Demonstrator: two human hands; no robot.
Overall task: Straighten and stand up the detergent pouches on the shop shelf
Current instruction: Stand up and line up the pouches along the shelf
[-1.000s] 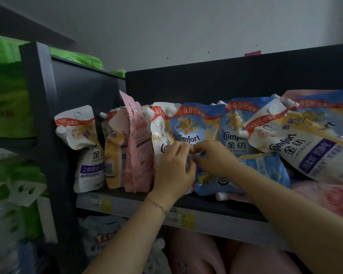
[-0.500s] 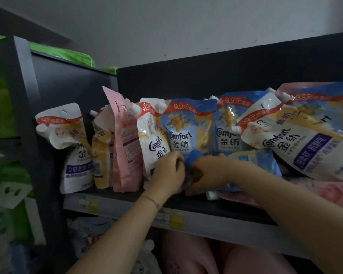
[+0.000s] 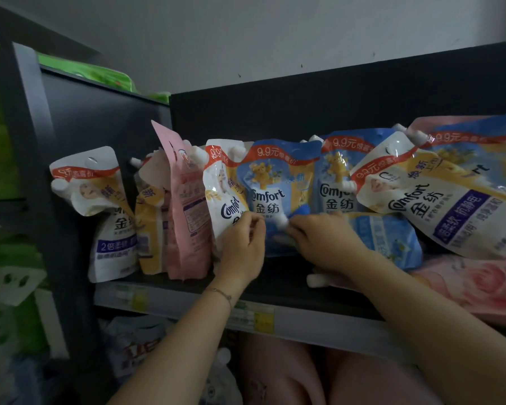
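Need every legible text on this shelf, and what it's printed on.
"Comfort 金纺": upright blue plastic pouch, centre.
"9.9元": red banner across its top; same on the blue pouch beside it.
"Comfort 金纺": large white plastic pouch tilted at right.
"2倍柔软": purple band, leftmost white pouch.
Too blurred: pink pouch's back print, shelf-edge price labels, lying blue pouch at the right hand.

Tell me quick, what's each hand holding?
Left hand: grips the blue pouch.
Right hand: grips the same pouch near its white cap.
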